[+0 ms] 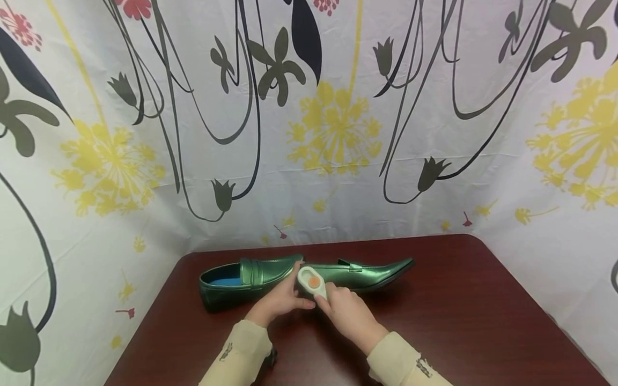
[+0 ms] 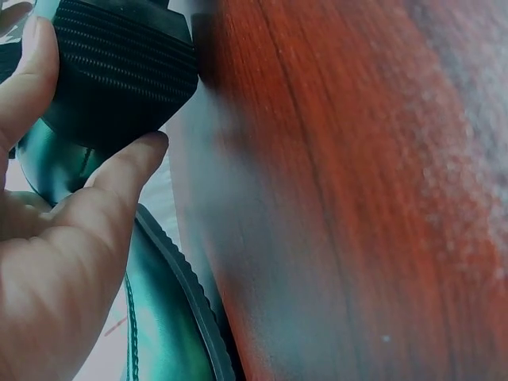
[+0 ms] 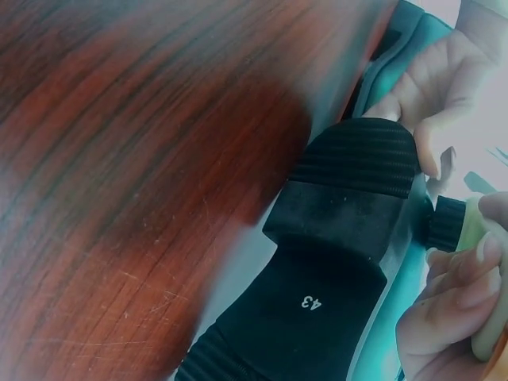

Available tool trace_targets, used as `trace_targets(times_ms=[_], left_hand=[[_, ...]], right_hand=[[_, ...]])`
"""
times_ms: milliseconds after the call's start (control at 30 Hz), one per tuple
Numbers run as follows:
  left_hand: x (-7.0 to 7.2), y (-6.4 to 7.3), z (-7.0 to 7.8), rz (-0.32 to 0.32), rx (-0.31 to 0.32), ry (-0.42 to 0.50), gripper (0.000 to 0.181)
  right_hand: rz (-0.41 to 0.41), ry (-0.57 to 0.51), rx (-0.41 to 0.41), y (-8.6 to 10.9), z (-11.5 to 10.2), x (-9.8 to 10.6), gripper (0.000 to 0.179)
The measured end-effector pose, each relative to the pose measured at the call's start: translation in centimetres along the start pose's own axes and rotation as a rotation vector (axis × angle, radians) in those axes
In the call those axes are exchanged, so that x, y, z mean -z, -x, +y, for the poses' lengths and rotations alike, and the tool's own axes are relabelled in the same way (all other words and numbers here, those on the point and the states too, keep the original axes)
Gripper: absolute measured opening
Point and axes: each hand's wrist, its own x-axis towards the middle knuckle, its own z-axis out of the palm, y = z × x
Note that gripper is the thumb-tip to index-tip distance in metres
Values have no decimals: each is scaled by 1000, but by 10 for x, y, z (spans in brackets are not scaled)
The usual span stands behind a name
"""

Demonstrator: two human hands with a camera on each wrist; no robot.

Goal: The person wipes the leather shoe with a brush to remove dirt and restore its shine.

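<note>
Holding pale tool (image 1: 311, 281), right hand (image 1: 350, 311); black end (image 3: 447, 223) hidden, head view

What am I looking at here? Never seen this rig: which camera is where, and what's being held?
There's no robot: these are a person's two bare hands. The wide picture comes from a camera on the head, looking forward and down; the two close-ups come from cameras on the left and right wrists.

On the dark red-brown table lies a green shoe, heel toward the picture's left. The left hand grips a second green shoe by the heel; the right wrist view shows its black sole marked 43. The right hand holds a pale tool with an orange spot. The tool's black end is close beside that heel; whether it touches, I can't tell.
</note>
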Motion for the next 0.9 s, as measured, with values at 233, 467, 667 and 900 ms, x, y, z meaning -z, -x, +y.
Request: trace_targets(times_ms=[233,467,667,900], left_hand=[[-1,-1,0,-2,-6,4,120],[0,-1,-3,9,-10,-9,120],[0,-2,-3,6,-10,10,120],[0,-1,-3,4,-5,31,121]], right_hand=[[17,13,13,1,-2,-1,27],[43,20,28,1,-3,-4,26],[44,35,30,1,-2,-4,27],[63,75,55,3,0,-3,27]])
